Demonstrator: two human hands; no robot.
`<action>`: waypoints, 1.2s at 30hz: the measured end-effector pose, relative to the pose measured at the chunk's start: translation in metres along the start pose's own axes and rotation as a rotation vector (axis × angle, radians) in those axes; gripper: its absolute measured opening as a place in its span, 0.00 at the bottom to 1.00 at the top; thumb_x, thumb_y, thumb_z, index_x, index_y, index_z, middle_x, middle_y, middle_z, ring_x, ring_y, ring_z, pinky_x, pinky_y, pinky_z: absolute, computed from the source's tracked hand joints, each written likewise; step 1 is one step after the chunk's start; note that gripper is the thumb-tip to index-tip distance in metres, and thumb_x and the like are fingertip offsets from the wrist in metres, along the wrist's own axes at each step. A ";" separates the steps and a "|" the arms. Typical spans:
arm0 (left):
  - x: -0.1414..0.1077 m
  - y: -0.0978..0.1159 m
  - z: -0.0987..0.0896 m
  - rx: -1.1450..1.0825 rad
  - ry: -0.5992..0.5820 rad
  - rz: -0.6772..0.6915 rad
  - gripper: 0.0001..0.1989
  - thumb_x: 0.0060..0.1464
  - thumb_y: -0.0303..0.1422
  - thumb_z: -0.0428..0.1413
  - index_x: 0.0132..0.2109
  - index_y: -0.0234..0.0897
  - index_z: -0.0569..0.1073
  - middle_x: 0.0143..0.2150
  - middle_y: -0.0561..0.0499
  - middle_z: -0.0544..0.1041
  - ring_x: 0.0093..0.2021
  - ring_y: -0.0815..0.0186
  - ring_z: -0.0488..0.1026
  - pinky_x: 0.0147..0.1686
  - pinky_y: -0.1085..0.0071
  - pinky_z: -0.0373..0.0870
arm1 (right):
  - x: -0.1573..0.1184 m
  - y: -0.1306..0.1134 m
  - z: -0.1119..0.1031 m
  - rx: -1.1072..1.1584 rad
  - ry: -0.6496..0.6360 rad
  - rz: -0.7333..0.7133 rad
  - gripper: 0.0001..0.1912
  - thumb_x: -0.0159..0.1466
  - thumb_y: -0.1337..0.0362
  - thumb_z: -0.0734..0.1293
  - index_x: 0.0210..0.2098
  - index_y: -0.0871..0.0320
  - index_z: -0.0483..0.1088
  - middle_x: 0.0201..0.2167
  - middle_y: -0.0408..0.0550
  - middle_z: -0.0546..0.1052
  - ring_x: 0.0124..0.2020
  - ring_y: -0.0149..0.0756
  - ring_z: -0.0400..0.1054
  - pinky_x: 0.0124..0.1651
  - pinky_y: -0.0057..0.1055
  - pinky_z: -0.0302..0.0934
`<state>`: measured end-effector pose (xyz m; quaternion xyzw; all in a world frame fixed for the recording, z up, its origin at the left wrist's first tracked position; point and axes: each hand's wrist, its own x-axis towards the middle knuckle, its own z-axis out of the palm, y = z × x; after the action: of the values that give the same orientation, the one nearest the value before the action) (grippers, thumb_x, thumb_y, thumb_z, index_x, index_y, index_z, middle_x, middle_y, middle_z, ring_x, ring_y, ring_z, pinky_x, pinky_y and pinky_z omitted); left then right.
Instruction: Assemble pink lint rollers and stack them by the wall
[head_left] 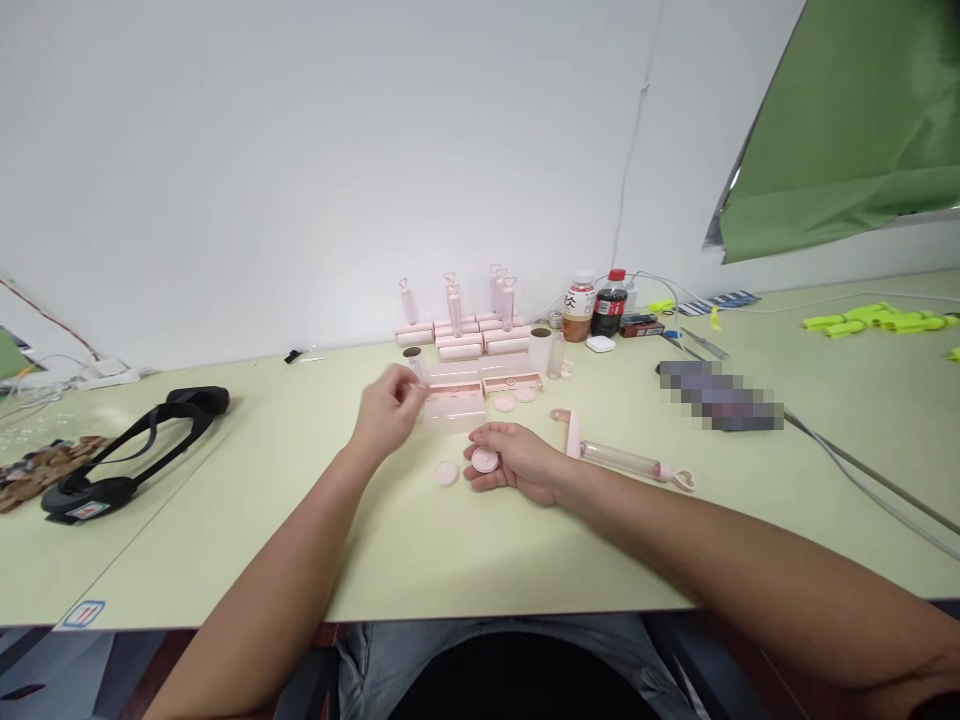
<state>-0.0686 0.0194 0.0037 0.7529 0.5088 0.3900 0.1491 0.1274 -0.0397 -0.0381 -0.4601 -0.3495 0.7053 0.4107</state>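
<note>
The left hand (390, 405) is curling its fingers near the left end of an open pink case (455, 390); whether it is gripping anything, one cannot tell. The right hand (517, 462) is turning palm up, its fingers half-curling and holding a ridged disc (485, 459). Left of the left hand, well apart, a black strapped device (135, 450) is lying. Between the hands, nearer the wearer, a loose disc (446, 473) is lying flat. Beyond them, clear-walled boxes (454, 413) and upright tubes (454, 310) are standing in the way of the wall side. Right of the right hand, a heart-handled tube (619, 458) is lying. The held disc is showing a pale pink, round face with a raised rim.
</note>
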 end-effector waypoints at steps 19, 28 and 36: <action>-0.021 0.010 0.013 0.154 -0.831 0.167 0.05 0.49 0.34 0.53 0.34 0.39 0.65 0.31 0.54 0.71 0.29 0.68 0.65 0.27 0.72 0.58 | -0.008 -0.007 -0.003 -0.208 -0.076 -0.017 0.10 0.66 0.63 0.62 0.47 0.55 0.64 0.36 0.47 0.72 0.31 0.36 0.76 0.31 0.35 0.74; -0.038 0.029 0.033 0.337 -0.725 0.294 0.18 0.58 0.45 0.50 0.52 0.43 0.69 0.39 0.50 0.75 0.35 0.60 0.73 0.30 0.69 0.62 | -0.013 -0.027 -0.023 -0.754 0.267 -0.594 0.17 0.60 0.62 0.63 0.50 0.53 0.66 0.54 0.50 0.72 0.30 0.32 0.73 0.23 0.27 0.63; -0.028 0.017 0.043 0.402 -0.469 0.149 0.19 0.62 0.45 0.46 0.52 0.40 0.68 0.46 0.46 0.76 0.42 0.57 0.74 0.36 0.66 0.64 | -0.005 -0.050 -0.048 -0.998 0.463 -0.759 0.11 0.62 0.62 0.61 0.41 0.57 0.72 0.34 0.46 0.78 0.27 0.33 0.68 0.34 0.30 0.60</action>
<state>-0.0303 -0.0054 -0.0259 0.8719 0.4708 0.1073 0.0812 0.1864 -0.0175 -0.0085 -0.5795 -0.6746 0.1487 0.4326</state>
